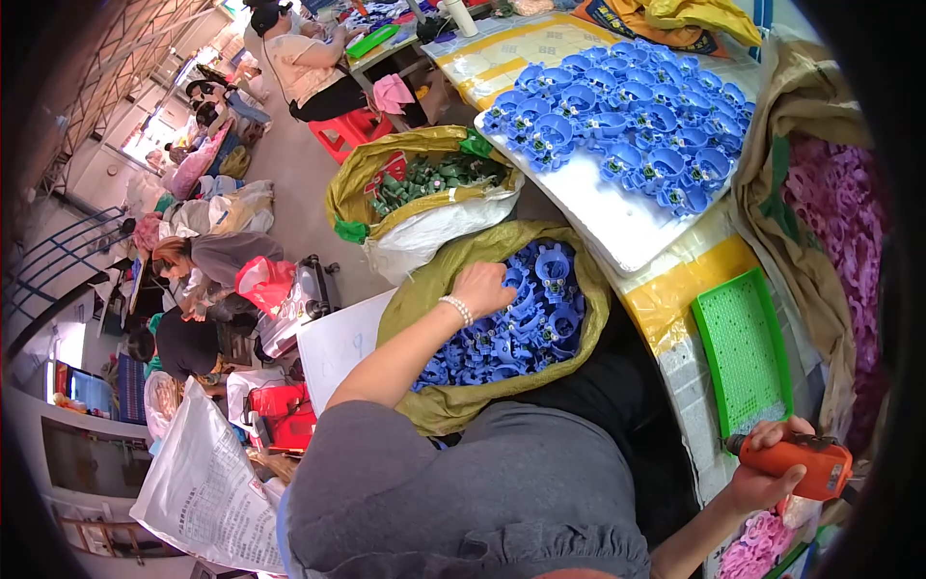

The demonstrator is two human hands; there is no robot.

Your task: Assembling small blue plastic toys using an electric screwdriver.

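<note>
My left hand (482,289), a beaded bracelet on its wrist, reaches into an open yellow woven sack (405,318) of blue plastic parts (555,270). Its fingers curl down against the parts; whether they pinch one is hidden. On the right, my right hand (757,473) is wrapped round an orange hand tool (808,465) with a dark tip, which looks like an electric screwdriver. That tip lies by the near end of a green tray (743,352) with small pieces at its bottom. Beyond, a white board (617,222) carries many blue parts (627,121) in rows.
Another sack (357,193) holds dark green parts. Pink parts fill a brown sack (839,232) at the right; more pink parts (757,545) lie below my right hand. Yellow tape (690,294) crosses the table. A red stool (347,130) and several people are at the left.
</note>
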